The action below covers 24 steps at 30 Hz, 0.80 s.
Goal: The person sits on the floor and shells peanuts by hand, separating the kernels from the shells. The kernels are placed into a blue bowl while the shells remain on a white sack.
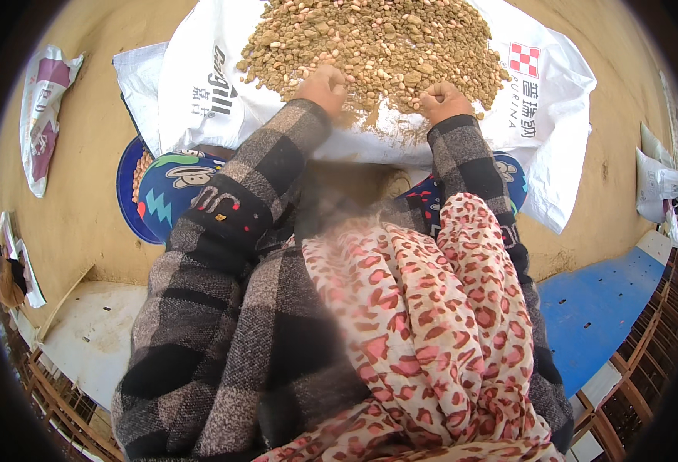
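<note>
A wide pile of pinkish peanuts mixed with brown soil clods (385, 38) lies on a white woven sack (192, 92) in front of me. My left hand (325, 88) rests at the pile's near edge, fingers curled in among the clods; whatever they grip is hidden. To its right, my right hand (443, 102) is closed with thumb and forefinger pinched together at the near right edge of the pile. Anything inside that pinch is too small to make out. Thin soil dust covers the sack between both hands.
Beside my left knee stands a blue basin (125, 181) with peanuts in it. A white and purple sack (46, 115) lies on the tan floor at far left, and white bags (655, 185) sit at far right. A blue panel (601, 316) is at lower right.
</note>
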Each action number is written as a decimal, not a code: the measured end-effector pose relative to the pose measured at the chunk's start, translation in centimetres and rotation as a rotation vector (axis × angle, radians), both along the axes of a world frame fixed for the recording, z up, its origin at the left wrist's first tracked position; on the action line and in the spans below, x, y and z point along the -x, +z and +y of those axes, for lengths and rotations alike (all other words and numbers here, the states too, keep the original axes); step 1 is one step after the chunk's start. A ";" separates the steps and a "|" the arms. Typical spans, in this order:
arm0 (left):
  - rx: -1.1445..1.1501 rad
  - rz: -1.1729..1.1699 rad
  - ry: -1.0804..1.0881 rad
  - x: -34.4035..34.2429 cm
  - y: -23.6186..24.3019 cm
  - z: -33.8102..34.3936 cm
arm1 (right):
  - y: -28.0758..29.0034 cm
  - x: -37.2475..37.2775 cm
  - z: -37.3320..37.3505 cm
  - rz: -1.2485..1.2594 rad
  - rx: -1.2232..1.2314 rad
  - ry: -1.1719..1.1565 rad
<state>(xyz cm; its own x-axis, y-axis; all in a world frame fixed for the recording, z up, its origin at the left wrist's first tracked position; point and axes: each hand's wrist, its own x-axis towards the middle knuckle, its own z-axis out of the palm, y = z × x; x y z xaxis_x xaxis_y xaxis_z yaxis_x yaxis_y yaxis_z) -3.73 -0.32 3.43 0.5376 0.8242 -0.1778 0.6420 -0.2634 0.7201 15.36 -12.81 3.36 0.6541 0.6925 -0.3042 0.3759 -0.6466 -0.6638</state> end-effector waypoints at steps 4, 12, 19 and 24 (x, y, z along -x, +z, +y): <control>0.809 -0.327 0.304 0.3 0.2 1.1 | -0.1 -1.7 -0.8 0.624 -0.199 -0.308; 1.133 -0.497 0.401 -0.1 0.8 0.5 | -1.8 -1.0 -0.4 0.482 -0.183 -0.203; 0.281 0.027 0.113 2.7 -0.2 1.9 | -3.1 1.5 0.4 -0.279 0.026 0.270; 0.035 0.382 -0.264 3.8 -0.4 -0.9 | -3.0 2.3 0.7 -0.319 0.159 0.400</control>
<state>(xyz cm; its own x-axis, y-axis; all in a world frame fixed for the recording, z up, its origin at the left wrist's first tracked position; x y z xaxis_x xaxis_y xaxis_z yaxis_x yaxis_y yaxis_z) -7.51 -1.23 3.02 0.6185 0.6582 -0.4293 0.7774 -0.4330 0.4562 13.04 -12.08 0.36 0.4256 0.8683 -0.2547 0.7807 -0.4947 -0.3818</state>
